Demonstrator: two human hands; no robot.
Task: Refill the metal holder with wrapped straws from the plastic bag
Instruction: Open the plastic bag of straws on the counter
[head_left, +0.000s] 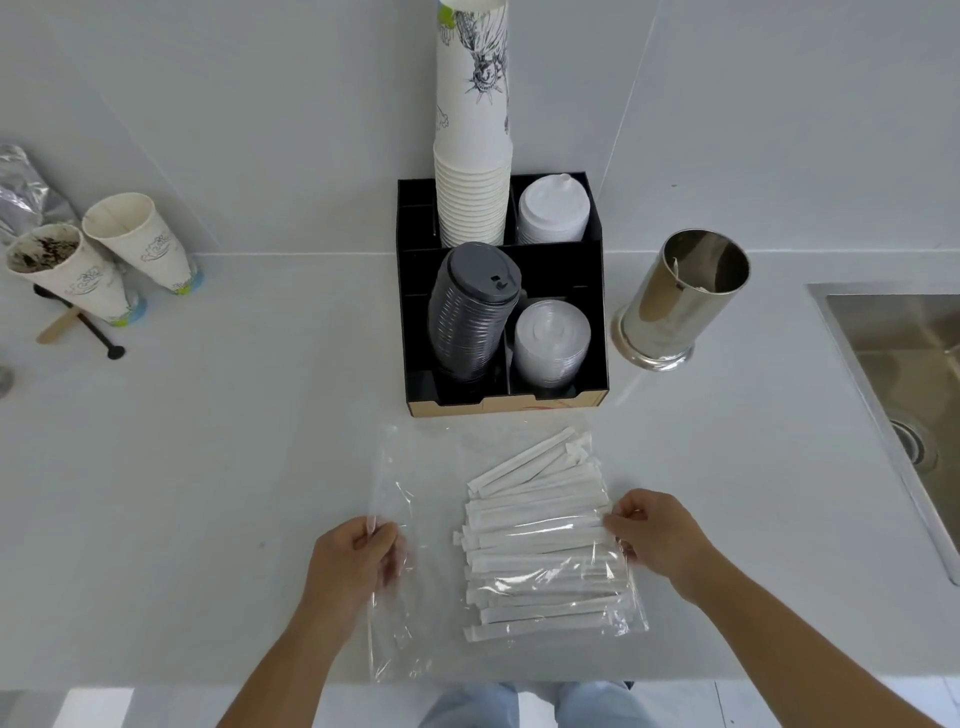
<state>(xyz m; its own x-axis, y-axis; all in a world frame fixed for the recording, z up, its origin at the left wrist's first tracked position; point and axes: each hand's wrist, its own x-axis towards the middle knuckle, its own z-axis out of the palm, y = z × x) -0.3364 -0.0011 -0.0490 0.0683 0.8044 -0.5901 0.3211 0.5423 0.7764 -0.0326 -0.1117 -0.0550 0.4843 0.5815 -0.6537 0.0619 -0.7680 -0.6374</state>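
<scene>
Counter (208, 467) holds it all. The bag (415, 519) lies flat between both hands, straws (535, 535) piled in its right half. Left hand (353, 558) pinches the bag's left edge, right hand (657, 535) pinches the right edge by the straw ends. Organizer (597, 338) sits just beyond the grip, holder (675, 301) beyond the right hand, upright.

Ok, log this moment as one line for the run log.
left hand: pinches plastic bag | right hand: pinches bag's other edge | wrapped straws: inside bag | metal holder: upright, beside black organizer
</scene>
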